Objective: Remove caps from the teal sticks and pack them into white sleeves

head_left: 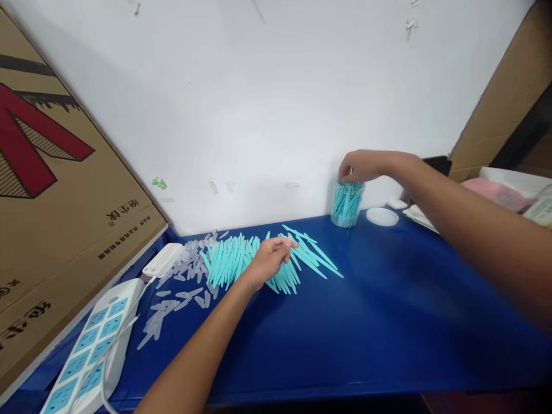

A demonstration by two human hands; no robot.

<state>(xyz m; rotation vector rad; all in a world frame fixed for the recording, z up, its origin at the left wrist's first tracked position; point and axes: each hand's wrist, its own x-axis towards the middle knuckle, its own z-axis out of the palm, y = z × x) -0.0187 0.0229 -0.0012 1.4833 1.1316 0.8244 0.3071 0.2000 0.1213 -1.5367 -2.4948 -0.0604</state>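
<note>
Two of my own: one left hand (272, 259), one right hand (360, 167).
I count one clear jar (345, 208), one round white disc (382, 217), one white power strip (89, 348) and one small white box (164, 260). The turquoise sticks (228, 261) run to dozens, too overlapped for me to number exactly, as do the translucent pieces (157, 319).

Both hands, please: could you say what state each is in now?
Left hand: partly curled over turquoise sticks; grip unclear.
Right hand: at the jar mouth; grip hidden.
</note>
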